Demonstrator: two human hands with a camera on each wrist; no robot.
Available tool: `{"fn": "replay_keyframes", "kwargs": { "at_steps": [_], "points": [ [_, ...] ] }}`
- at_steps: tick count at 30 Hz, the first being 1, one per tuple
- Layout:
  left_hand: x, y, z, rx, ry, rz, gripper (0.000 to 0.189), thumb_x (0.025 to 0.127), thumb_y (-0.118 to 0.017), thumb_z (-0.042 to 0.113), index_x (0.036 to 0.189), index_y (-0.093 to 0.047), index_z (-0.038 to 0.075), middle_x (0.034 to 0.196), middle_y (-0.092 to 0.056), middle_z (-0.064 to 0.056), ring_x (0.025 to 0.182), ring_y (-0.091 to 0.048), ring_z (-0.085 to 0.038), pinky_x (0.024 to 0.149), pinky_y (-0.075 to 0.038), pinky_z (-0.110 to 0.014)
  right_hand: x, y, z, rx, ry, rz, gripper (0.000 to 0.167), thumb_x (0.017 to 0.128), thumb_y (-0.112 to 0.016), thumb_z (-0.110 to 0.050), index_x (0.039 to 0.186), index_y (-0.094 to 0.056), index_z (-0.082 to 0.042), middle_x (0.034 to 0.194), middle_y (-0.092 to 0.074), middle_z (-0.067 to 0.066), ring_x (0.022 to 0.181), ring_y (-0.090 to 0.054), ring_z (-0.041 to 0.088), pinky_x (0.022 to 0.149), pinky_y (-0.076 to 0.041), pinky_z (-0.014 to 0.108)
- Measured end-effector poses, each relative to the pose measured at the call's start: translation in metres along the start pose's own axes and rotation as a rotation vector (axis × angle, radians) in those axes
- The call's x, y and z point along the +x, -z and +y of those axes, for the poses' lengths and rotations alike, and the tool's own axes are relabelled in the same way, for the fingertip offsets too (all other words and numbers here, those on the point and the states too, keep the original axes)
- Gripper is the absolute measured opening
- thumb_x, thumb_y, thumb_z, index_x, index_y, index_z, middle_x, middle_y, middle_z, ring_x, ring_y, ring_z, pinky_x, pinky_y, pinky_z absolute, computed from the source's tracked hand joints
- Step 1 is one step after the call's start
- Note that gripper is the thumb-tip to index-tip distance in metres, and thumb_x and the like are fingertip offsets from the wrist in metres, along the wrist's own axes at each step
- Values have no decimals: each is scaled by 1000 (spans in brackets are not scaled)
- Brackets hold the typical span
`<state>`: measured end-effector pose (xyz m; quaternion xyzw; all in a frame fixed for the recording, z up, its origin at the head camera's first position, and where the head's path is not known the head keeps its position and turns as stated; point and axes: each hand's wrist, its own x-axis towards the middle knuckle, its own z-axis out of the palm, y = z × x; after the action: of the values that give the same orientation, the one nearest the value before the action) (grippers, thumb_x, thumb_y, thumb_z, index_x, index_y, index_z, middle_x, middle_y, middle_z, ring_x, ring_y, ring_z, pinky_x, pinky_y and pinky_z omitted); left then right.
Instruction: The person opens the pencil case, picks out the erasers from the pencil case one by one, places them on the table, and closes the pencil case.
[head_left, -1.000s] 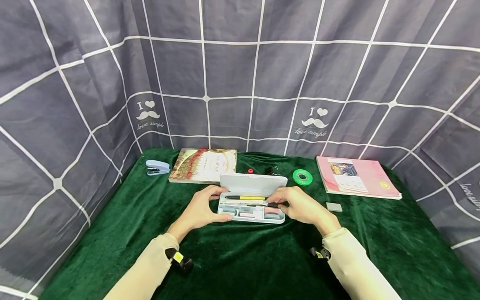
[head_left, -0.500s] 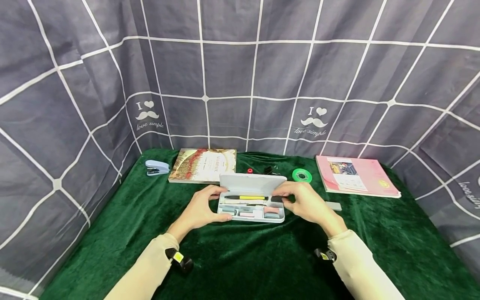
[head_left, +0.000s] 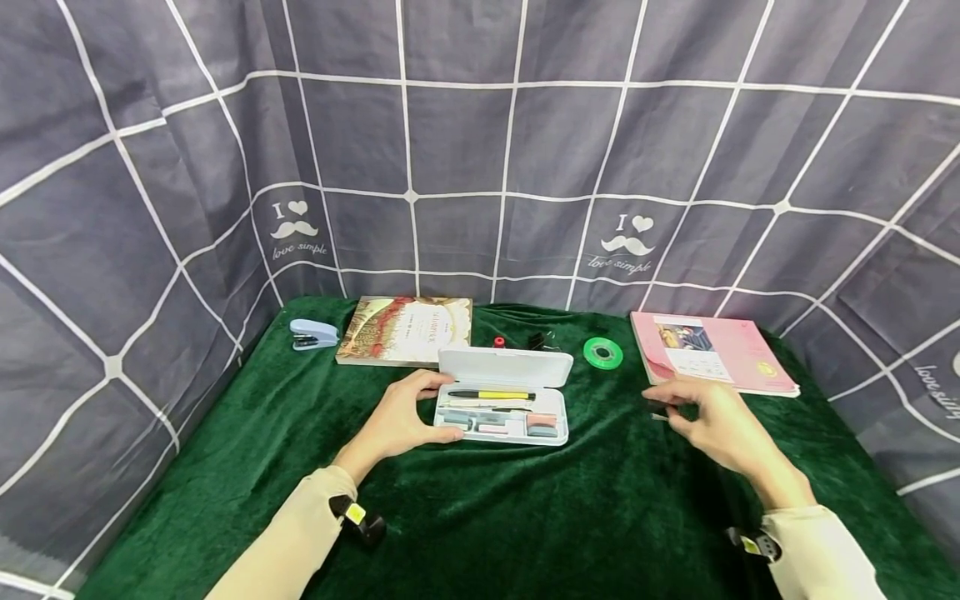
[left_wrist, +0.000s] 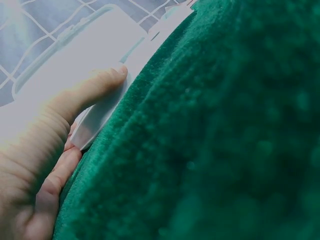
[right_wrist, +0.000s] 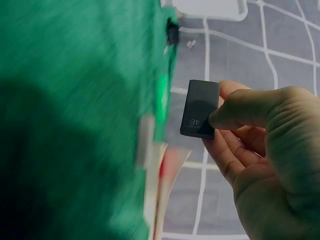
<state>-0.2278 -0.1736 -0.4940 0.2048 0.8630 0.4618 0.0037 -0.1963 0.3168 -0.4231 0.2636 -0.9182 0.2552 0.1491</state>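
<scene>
An open white pencil case (head_left: 555, 398) lies on the green cloth with its lid tilted up at the back. My left hand (head_left: 397, 419) grips its left end, thumb at the front rim and fingers behind. Inside lie a yellow-and-black pen (head_left: 498, 395), a whitish pen below it, and a pink and blue-grey block (head_left: 542, 424) at the right. To the right of the case, my right hand (head_left: 716, 425) pinches a black eraser (right_wrist: 201, 107) marked 4B between thumb and fingers, above the cloth. A pale flat block (right_wrist: 145, 140) lies close by, mostly covered by this hand in the head view.
Behind the case are a patterned book (head_left: 405, 332), a small red item (head_left: 498, 342) and a small black item (head_left: 536, 341). A green tape roll (head_left: 603, 353) and a pink notebook (head_left: 720, 354) stand to the right. A light-blue stapler (head_left: 314, 334) sits far left.
My right hand has lifted the black eraser out of the case's right side and carried it rightward, near the pink notebook. The left hand has stayed on the case.
</scene>
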Motion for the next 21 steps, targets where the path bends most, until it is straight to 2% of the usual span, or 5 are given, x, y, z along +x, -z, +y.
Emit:
{"fn": "replay_keyframes", "kwargs": {
  "at_steps": [7,15,21],
  "points": [
    [0,0,1,-4,9,0,81,79,-105,40,148,-68,17,147,-67,-5,134,-70,-32,117,-57,-50,-27,4,17,-5,-30,-24,49,79,-86,17,114,-86,-18,103,-79,-6,85,-66,8,73,-53,17],
    [1,0,0,-3,8,0,81,79,-105,38,148,-69,16,147,-67,-6,134,-70,-32,117,-57,-49,-37,-3,22,17,-13,-22,51,77,-86,19,108,-86,-22,102,-78,-10,86,-66,5,74,-53,15],
    [1,0,0,4,-2,-1,81,79,-104,38,148,-68,15,147,-67,-7,134,-70,-32,117,-57,-49,-41,-4,23,84,8,-106,46,81,-85,18,105,-86,-21,108,-75,-6,89,-69,6,72,-55,16]
  ]
}}
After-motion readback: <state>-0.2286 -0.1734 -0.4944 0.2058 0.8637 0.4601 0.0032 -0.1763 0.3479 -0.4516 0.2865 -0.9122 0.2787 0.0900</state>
